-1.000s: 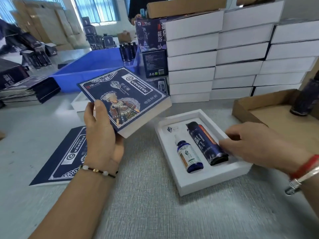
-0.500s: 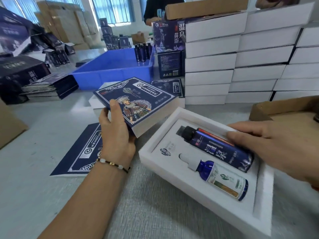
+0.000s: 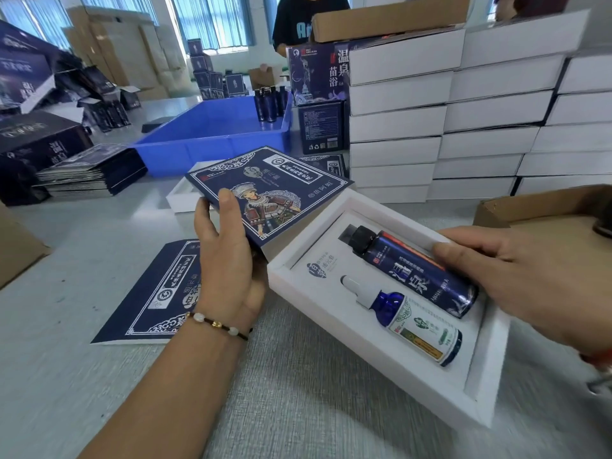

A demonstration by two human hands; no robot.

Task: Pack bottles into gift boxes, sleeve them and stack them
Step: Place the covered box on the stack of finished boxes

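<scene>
The open white foam-lined gift box (image 3: 381, 329) lies on the grey table (image 3: 66, 376) at about four o'clock. It holds two bottles: one tall dark-blue printed bottle with a black cap (image 3: 414, 270) and one small blue dropper bottle (image 3: 414, 323). The right hand (image 3: 530, 279) grasps the box's far edge, fingertips against the tall bottle. The left hand (image 3: 228, 260) has its grip clenched on one navy printed lid (image 3: 265, 190) at eleven o'clock. If the lid comes down skewed, it could catch the rim or jolt a bottle out of its recess.
</scene>
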